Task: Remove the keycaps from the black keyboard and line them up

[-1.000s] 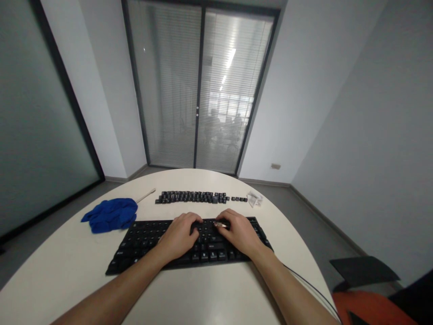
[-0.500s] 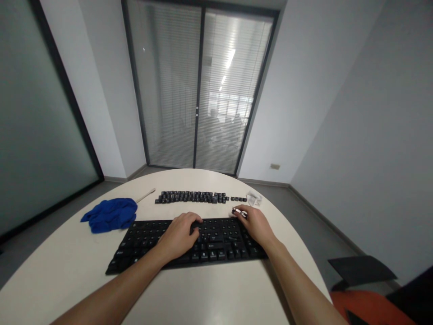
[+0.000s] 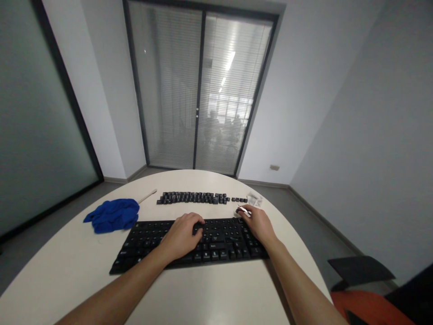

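Observation:
A black keyboard [image 3: 216, 257] lies on the pale round table, with some of its keycaps off. Over its middle rests my left hand [image 3: 182, 235], thumb and fingers apart, nothing held between them. My right hand [image 3: 260, 224] is at the keyboard's upper right corner, its fingertips pinched on a small white and metallic tool [image 3: 244, 211]. Loose black keycaps [image 3: 192, 197] stand in rows behind the keyboard, with a few more [image 3: 239, 199] to their right.
A blue cloth [image 3: 113, 215] lies at the left, beside a thin pale stick [image 3: 148, 196]. Small clear plastic packaging [image 3: 255, 199] sits at the back right of the table [image 3: 209, 298]. An orange and black chair [image 3: 365, 304] stands at the lower right.
The keyboard and my left hand have shifted slightly to the right. My right hand has moved a little right and tilted the tool, which now shows more white.

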Tool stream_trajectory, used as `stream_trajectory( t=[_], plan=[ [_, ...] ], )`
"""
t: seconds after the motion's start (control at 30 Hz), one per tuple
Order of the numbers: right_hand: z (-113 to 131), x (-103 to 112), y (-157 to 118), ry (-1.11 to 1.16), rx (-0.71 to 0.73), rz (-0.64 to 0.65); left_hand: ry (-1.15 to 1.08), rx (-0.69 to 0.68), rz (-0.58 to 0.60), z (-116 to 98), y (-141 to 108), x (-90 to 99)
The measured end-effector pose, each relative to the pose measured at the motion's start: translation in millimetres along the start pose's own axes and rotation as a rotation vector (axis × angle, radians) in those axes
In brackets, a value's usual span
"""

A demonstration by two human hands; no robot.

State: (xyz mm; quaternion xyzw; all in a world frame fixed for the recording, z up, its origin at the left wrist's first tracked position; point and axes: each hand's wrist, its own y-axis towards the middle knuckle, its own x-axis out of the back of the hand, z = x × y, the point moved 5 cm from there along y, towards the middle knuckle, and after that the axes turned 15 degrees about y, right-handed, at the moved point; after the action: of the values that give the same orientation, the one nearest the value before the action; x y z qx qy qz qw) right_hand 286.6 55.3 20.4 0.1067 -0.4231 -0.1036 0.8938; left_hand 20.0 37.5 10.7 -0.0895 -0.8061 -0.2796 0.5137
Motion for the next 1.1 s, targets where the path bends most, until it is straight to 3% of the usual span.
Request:
stream_trajectory(
  t=[0.3, 0.67, 1.1],
  plan=[
    [9, -10, 16, -0.178, -0.061, 0.084, 0.002, -0.013, 0.016, -4, 1, 2.7],
    [9, -24, 49, -0.207, -0.105, 0.098, 0.023, -0.005, 0.012, -4, 0, 2.0],
    [18, -29, 48, -0.206, -0.077, 0.027, 0.017, 0.001, 0.007, -3, -1, 2.4]
  ],
)
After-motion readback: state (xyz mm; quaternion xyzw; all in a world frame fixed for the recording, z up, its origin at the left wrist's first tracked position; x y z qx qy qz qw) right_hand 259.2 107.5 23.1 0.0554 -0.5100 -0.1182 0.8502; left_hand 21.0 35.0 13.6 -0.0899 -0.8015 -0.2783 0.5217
